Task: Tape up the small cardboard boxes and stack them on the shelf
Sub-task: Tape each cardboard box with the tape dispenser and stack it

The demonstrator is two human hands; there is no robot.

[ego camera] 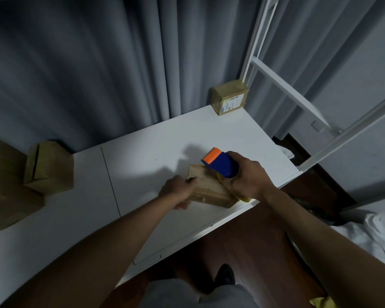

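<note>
Just right of centre in the frame, a small box lies on the white table, near its front edge. The left hand grips the box's left end, fingers curled round it to keep it from sliding. The right hand is wrapped round a blue and orange dispenser held over the box's right half, so this box looks to be mid-taping; whether tape already lies across its top is too dim to tell. In the upper right, one taped box with a label stands at the table's far corner, beside the white shelf frame; that one seems finished, though whether it counts as shelved I cannot say. At the far left a pile of boxes waits, one with its flaps visibly ajar. By that reckoning most of the work is left: finish this one, then the pile, then the stacking.
</note>
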